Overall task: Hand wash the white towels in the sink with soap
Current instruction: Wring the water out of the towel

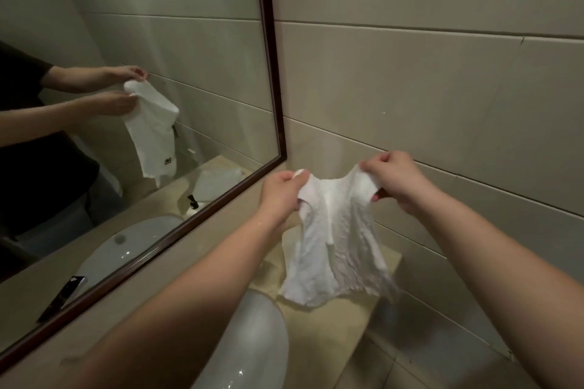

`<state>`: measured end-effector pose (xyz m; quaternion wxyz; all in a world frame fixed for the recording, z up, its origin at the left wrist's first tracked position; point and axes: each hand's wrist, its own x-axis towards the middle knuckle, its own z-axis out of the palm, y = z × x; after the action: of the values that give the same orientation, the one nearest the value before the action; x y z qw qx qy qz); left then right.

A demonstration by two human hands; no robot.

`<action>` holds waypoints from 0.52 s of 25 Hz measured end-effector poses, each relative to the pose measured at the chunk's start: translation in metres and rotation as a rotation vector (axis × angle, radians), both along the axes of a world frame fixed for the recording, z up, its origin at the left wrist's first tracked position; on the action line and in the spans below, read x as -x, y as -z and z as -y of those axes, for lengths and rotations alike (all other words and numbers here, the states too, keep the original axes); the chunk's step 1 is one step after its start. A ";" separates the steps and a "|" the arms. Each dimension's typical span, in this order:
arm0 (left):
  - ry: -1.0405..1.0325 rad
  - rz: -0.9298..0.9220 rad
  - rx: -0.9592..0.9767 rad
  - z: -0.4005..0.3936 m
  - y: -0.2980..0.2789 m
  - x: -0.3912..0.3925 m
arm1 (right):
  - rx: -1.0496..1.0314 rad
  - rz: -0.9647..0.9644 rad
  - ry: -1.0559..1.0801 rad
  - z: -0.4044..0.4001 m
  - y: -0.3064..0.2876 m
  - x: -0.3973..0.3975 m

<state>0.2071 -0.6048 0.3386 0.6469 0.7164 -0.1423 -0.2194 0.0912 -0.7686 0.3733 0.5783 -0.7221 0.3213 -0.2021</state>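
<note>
A white towel (338, 240) hangs in the air above the beige counter, wrinkled and spread between both hands. My left hand (281, 196) pinches its upper left corner. My right hand (395, 181) grips the upper right corner with curled fingers. The towel's lower edge dangles just over the counter (331, 322), to the right of the white sink (252, 341), whose rim shows under my left forearm. More white cloth (292, 240) lies on the counter behind the hanging towel, mostly hidden by it.
A dark-framed mirror (271, 73) covers the wall on the left and reflects the towel, the sink, a pump bottle and a folded white towel on the counter. Beige tiled wall (442, 88) stands close on the right. The counter ends at its right edge (379, 303).
</note>
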 end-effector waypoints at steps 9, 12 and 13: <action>0.382 0.082 0.167 -0.006 -0.030 0.027 | -0.222 0.099 -0.228 -0.046 -0.033 0.005; 0.332 0.104 0.161 -0.008 -0.028 0.024 | 0.023 0.040 -0.283 -0.041 -0.031 0.006; 0.316 0.094 0.170 -0.008 -0.029 0.024 | 0.035 0.039 -0.327 -0.039 -0.030 0.006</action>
<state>0.1828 -0.5965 0.3675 0.6550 0.6374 -0.3012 -0.2719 0.0851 -0.7295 0.4033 0.5969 -0.7707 0.1848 -0.1248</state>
